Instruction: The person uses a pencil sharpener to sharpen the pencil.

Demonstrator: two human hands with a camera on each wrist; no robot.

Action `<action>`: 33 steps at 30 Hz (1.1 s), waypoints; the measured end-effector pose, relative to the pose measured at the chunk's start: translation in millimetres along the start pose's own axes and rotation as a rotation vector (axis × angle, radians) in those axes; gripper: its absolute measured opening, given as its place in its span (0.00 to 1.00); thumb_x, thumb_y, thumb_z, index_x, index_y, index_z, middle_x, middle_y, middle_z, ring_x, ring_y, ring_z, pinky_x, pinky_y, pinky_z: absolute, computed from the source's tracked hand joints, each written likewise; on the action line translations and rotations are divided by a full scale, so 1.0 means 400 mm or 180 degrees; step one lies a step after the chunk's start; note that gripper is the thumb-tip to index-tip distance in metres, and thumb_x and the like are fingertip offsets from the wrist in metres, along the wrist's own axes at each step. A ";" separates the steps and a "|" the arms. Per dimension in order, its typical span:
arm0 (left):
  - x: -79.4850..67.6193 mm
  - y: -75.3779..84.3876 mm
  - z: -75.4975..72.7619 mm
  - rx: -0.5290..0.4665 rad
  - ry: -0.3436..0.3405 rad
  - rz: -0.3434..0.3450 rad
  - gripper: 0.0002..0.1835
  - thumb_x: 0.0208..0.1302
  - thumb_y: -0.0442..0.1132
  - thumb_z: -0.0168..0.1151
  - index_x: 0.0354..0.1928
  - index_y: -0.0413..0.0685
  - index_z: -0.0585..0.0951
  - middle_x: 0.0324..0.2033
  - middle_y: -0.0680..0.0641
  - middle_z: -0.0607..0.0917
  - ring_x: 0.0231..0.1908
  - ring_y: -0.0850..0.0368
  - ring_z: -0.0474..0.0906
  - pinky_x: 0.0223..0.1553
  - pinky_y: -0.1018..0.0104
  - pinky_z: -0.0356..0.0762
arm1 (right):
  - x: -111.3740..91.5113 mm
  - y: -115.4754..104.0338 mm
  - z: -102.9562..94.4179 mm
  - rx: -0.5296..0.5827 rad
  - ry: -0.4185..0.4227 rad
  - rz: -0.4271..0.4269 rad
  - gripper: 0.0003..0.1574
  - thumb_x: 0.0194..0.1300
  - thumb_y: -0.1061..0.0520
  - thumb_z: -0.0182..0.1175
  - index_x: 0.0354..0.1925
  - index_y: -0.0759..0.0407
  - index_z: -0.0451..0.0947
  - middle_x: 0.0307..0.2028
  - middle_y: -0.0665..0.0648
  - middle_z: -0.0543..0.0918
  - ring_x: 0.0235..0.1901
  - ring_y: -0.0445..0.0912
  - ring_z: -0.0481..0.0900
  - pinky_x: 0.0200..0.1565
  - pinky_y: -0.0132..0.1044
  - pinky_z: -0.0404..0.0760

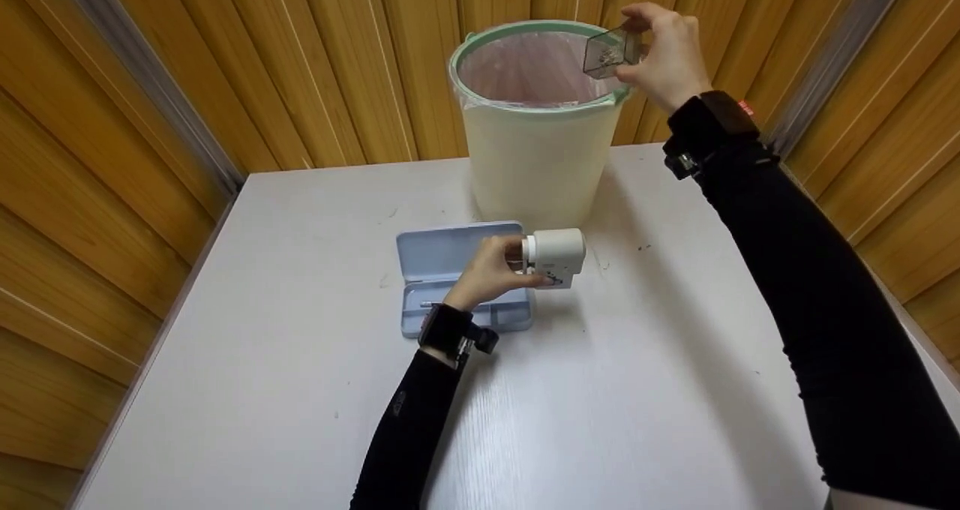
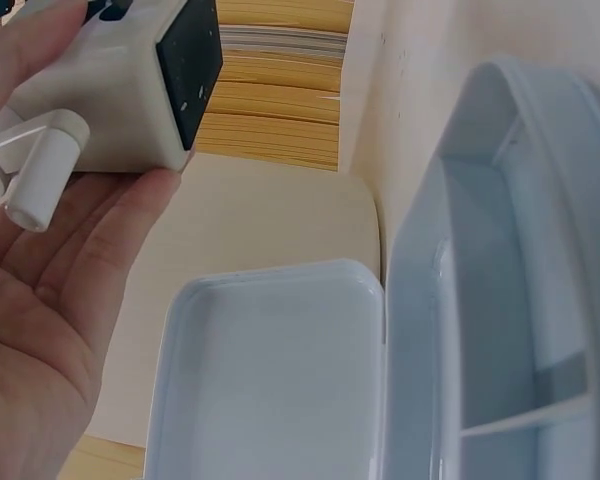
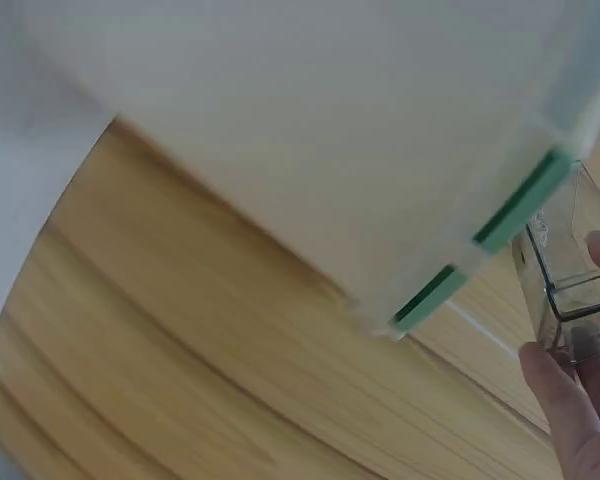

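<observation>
My left hand [image 1: 484, 276] grips a white crank pencil sharpener [image 1: 559, 249], held over the right side of an open pale-blue pencil case [image 1: 439, 251]. In the left wrist view the sharpener's white crank handle [image 2: 46, 180] sticks out near the palm, and a dark panel [image 2: 190, 70] covers one face. Up at the bin's right rim, my right hand [image 1: 671, 56] pinches a clear, smoky shavings drawer [image 1: 596, 58] between thumb and fingers. The drawer is tilted, with a small clump of shavings [image 1: 611, 56] visible in it. In the right wrist view the drawer [image 3: 570, 270] shows beside the bin's green rim.
A tall cream bin [image 1: 540, 165] with a green rim and clear liner stands at the table's back edge, behind the pencil case. Dark specks [image 1: 643, 248] lie on the white table [image 1: 262, 360] to the right. Wood-look panels [image 1: 360, 60] enclose the back and sides.
</observation>
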State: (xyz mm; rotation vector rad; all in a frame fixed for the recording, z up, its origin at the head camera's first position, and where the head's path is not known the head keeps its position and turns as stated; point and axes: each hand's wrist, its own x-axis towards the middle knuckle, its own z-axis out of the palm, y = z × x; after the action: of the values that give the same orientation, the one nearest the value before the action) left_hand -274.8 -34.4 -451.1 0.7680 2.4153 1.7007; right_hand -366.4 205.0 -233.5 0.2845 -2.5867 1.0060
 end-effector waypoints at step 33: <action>-0.001 0.008 0.005 0.0022 -0.0032 0.0067 0.26 0.45 0.35 0.79 0.49 0.38 0.83 0.43 0.42 0.89 0.41 0.55 0.87 0.45 0.68 0.84 | 0.032 -0.004 0.079 -0.2221 -0.0419 -0.2605 0.25 0.60 0.79 0.56 0.54 0.66 0.80 0.61 0.67 0.76 0.63 0.61 0.73 0.59 0.52 0.78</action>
State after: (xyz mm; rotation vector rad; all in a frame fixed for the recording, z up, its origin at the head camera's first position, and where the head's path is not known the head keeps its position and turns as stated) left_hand -272.9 -32.2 -449.0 0.8035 2.4162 1.6928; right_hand -385.4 181.6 -249.1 1.0968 -2.3565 -0.1981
